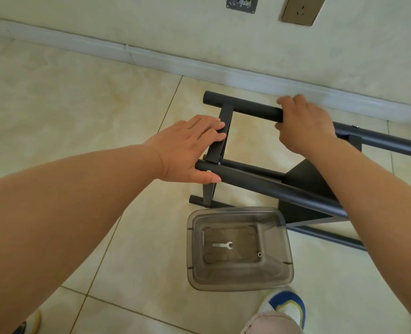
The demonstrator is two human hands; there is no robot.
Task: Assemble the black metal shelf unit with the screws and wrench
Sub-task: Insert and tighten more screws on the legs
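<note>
The black metal shelf unit (267, 182) lies on its side on the tiled floor near the wall. My left hand (187, 149) holds its flat cross bracket (220, 138), fingers on the bracket and thumb under the near round post. My right hand (303, 124) grips the far round post (243, 106) near its middle. A small silver wrench (222, 245) lies flat on the bottom of a clear plastic bin (238, 248) just in front of the frame. A small nut or screw (259, 254) sits in the bin's right corner.
A baseboard (151, 56) and wall run behind the frame, with a socket plate (303, 9) and a metal plate (241, 3) on the wall. My shoe (286, 307) stands below the bin. Bare tiled floor (67, 112) spreads to the left.
</note>
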